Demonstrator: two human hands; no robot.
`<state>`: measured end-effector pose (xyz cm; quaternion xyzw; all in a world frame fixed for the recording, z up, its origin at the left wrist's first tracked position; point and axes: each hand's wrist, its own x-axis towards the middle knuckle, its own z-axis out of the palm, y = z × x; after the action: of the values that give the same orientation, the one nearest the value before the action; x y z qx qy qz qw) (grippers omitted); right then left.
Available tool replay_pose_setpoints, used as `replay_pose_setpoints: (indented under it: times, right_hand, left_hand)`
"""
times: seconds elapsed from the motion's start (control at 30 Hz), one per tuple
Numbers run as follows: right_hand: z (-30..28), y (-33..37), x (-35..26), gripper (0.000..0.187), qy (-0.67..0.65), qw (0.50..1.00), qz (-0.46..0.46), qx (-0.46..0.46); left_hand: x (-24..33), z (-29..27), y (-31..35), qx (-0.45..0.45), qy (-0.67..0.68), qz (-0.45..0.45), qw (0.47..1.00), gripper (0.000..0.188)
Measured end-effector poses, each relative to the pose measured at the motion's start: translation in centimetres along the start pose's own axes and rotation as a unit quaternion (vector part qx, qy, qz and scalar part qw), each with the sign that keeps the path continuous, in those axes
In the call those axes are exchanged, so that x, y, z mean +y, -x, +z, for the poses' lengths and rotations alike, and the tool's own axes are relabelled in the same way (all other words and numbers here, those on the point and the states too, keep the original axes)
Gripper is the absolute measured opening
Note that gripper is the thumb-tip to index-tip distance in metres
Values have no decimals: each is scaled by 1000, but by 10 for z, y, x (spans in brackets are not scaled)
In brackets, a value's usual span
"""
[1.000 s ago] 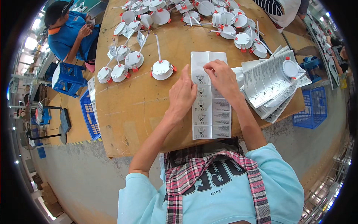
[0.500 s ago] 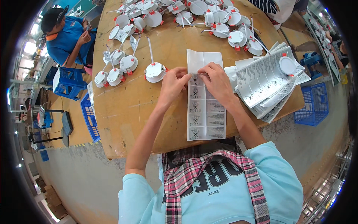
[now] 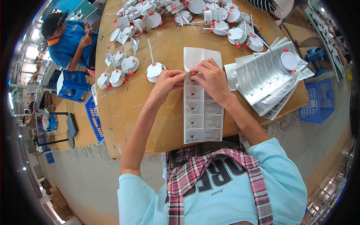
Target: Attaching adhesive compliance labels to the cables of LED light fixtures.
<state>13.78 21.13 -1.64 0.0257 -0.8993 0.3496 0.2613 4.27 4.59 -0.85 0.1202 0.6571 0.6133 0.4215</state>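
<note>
Pinching is the job at the near side: the person's label sheet (image 3: pixel 203 122) lies lengthwise at 12 o'clock, its close end by the edge of the table (image 3: pixel 125 125). Up the sheet, the left hand (image 3: pixel 165 83) has thumb and forefinger narrowed onto the left edge, seemingly gripping it. The right hand (image 3: pixel 212 78) arches over from about 1 o'clock, tips bunched right beside the left's (can't tell what, if anything, they've got between them).

For fingertip work like this, I'd say take only a tiny bit of edge, keep the pull low and slow, and let the right hand's spare fingers weigh the sheet down, since thin paper probably creases or skates easily.

Just past the left hand, toward 11, a single round light (image 3: pixel 153 72) stands with its cable up. A messy stack of printed sheets (image 3: pixel 255 80) sits at 2 o'clock with another light (image 3: pixel 289 61) on top, and a small group of lights (image 3: pixel 117 77) is around 10. Farther out at 12 there's a big heap of lights (image 3: pixel 153 19), and a co-worker in blue (image 3: pixel 70 42) sits way off at 10.
</note>
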Motion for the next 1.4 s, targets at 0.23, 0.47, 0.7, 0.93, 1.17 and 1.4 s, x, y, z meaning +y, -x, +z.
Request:
replay_pose_setpoints:
  times: [0.23, 0.47, 0.7, 0.93, 1.17, 1.4]
  right_hand:
    - [5, -1, -4, 12, 24, 999, -26, 0]
    - [2, -3, -7, 12, 12, 1000, 7, 2]
    - [1, -4, -3, 13, 10, 1000, -12, -10]
    - [-2, -5, -1, 15, 0, 1000, -20, -23]
    - [-1, -4, 1, 17, 13, 999, -46, 1]
    - [-2, -2, 5, 17, -1, 995, -94, 18]
  left_hand:
    - [-1, 8, 2, 50, -48, 11, 998, 33]
    - [-2, 11, 1, 90, -75, 50, 992, 29]
    - [-12, 4, -7, 96, -137, 82, 983, 27]
    - [-11, 10, -5, 124, -98, 115, 981, 31]
    - [-7, 11, -4, 99, -42, 100, 989, 32]
    - [-4, 11, -5, 92, -22, 64, 993, 31]
